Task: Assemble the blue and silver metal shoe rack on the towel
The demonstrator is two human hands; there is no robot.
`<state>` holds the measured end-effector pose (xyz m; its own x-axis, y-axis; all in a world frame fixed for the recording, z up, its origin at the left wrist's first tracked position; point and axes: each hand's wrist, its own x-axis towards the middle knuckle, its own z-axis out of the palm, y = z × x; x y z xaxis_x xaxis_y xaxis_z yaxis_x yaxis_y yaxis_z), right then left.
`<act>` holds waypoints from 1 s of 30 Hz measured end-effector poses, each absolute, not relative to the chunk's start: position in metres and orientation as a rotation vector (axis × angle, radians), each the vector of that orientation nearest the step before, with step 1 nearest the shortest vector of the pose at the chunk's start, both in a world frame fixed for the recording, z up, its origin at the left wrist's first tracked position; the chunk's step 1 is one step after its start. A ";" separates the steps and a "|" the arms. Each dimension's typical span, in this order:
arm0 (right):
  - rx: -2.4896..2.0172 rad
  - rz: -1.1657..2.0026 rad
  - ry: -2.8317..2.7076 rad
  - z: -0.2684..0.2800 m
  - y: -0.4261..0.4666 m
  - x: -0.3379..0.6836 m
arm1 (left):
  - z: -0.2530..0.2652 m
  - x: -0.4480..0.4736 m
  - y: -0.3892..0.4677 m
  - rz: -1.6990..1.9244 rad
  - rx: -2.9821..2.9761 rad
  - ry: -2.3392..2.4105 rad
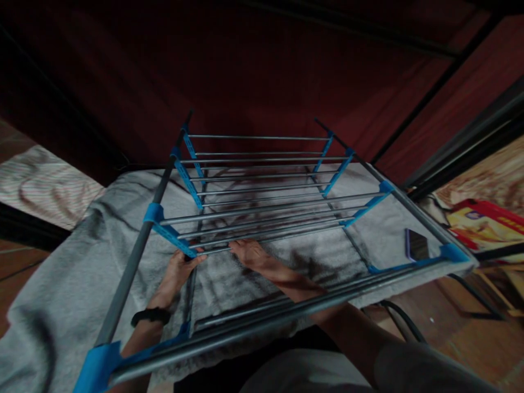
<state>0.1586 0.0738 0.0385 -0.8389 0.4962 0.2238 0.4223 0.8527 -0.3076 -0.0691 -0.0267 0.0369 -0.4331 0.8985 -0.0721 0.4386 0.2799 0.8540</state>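
Note:
A shoe rack of grey metal tubes (278, 208) and blue plastic side brackets (171, 236) lies on a grey blanket, its tiers stretching away from me. My left hand (183, 267), with a dark band on the wrist, grips the lower end of a blue bracket where a thin tube meets it. My right hand (249, 254) reaches over the nearest tubes and is closed around that same thin tube (216, 250), just right of the bracket. Parts of both forearms pass behind or between the rack's near tubes.
The grey blanket (110, 245) covers the surface under the rack. A phone (417, 245) lies on it at the right. Dark red panels (254, 65) stand close behind. A red and yellow package (487, 224) is at the far right, above a tiled floor (462, 322).

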 end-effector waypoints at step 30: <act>-0.764 1.316 -2.387 0.090 -0.018 0.334 | 0.036 -0.073 -0.027 1.021 1.165 2.020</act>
<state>0.3339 -0.0177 0.0899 -0.8097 0.5867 0.0130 0.3021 0.4358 -0.8478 -0.0728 -0.0265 0.0355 -0.4449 0.8889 -0.1094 0.4389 0.3229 0.8385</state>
